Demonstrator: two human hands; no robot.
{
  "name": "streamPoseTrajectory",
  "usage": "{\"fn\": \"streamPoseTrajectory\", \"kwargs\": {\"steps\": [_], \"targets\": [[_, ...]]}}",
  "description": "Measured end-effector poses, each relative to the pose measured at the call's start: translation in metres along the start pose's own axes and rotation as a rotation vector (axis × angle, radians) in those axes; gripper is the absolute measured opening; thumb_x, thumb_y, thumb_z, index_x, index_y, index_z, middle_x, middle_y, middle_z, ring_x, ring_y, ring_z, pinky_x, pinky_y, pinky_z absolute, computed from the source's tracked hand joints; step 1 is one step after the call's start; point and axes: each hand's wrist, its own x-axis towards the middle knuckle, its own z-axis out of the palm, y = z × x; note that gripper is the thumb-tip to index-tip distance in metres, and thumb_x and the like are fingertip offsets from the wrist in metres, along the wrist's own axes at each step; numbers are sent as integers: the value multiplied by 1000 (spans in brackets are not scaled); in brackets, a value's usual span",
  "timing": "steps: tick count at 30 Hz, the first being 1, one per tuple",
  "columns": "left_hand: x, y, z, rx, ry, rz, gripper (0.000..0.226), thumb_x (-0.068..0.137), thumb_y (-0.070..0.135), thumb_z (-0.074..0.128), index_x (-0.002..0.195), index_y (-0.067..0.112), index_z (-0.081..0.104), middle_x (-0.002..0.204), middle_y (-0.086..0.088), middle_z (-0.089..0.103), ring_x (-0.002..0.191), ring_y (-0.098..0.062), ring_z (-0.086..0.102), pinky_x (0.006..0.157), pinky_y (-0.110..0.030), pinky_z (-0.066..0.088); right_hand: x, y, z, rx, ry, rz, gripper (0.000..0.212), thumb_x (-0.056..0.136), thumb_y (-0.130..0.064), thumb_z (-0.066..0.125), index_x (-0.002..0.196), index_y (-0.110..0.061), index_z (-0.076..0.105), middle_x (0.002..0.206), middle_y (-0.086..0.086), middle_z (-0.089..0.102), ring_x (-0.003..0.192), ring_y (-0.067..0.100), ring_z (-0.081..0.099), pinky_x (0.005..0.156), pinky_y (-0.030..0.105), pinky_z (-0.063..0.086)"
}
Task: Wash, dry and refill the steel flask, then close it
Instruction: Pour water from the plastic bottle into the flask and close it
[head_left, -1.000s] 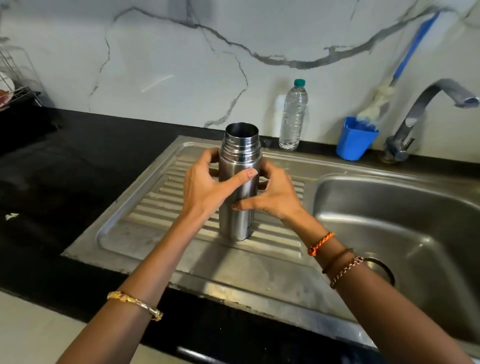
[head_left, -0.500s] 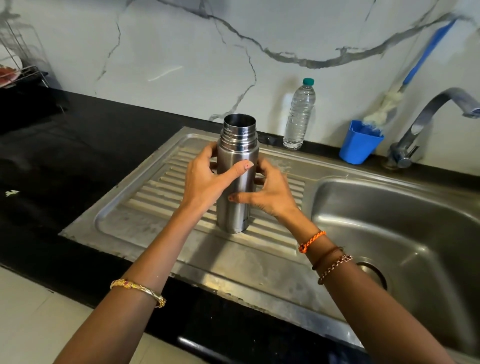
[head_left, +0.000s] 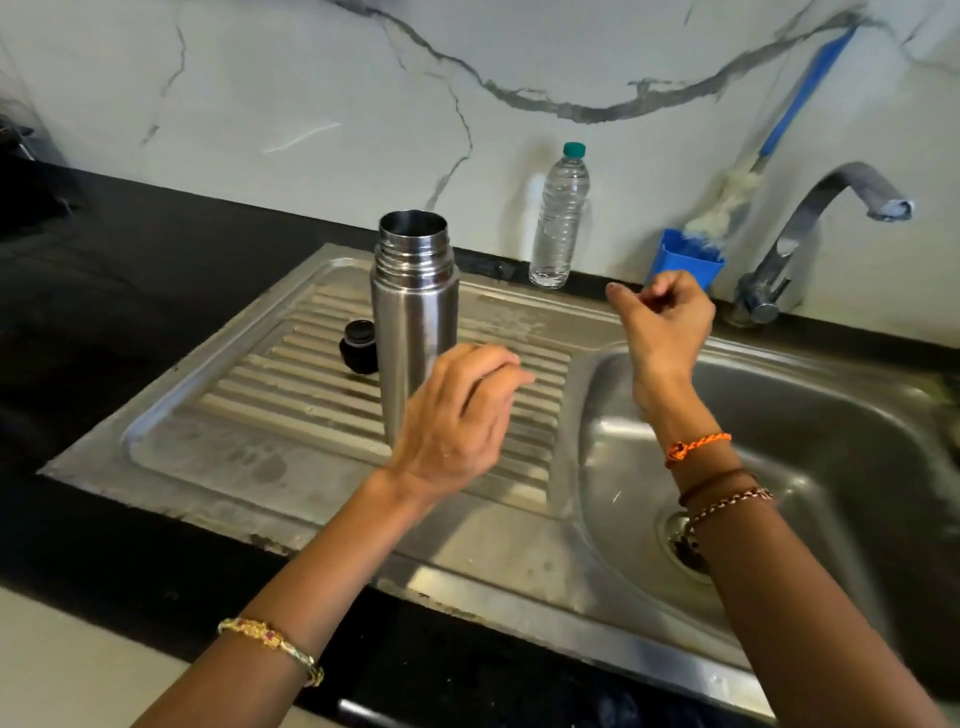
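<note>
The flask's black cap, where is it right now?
The black cap lies on the ribbed drainboard, just left of the upright steel flask.

hands (head_left: 457, 415) released flask (head_left: 414, 322) | right hand (head_left: 665, 317) lifted away | cap (head_left: 358, 347) uncovered
</note>
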Motion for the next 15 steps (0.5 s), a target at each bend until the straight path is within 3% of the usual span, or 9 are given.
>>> {"fn": "streamPoseTrajectory", "kwargs": {"steps": [2,4,6,8,11,15], "targets": [[-5,8,21,-44,-208,-133,36,72,-1,67,105,7,52,110,-4,42,98,-19,44,87,-18,43,15,5,-12,-25,48,13,37,73,1,71,64,-21,42,62,-7,44,53,2,40,65,24,41],[-2,11,44,-11,-464,-315,45,67,4,72,109,6,56,119,-4,42,108,-21,39,85,-29,52,30,14,-16,-69,21,54,33,73,-1,71,64,-21,47,60,-7,46,50,-1,42,63,22,42],[11,10,74,37,-744,-474,55,73,15,70,123,7,47,134,-8,35,125,-25,28,98,-37,44,48,22,-13,-94,-28,117,29,75,-3,72,66,-21,50,60,-5,50,50,-1,45,62,21,43],[26,3,105,94,-938,-597,62,82,23,62,134,7,34,143,-9,23,135,-28,17,106,-35,34,72,27,-4,-139,-98,163,25,76,-7,72,71,-21,52,61,-4,54,57,4,48,63,21,43],[31,-18,145,142,-1077,-782,68,85,30,60,138,6,25,144,-12,22,136,-30,16,109,-36,28,107,37,14,-254,-219,201,22,76,-14,74,89,-16,57,67,-5,59,66,7,54,68,22,46],[27,-42,174,164,-1164,-939,87,76,41,71,140,6,24,142,-12,23,133,-28,21,109,-36,27,150,56,48,-420,-303,167,55,72,-26,79,118,-11,52,101,3,60,82,10,56,72,19,47]]}}
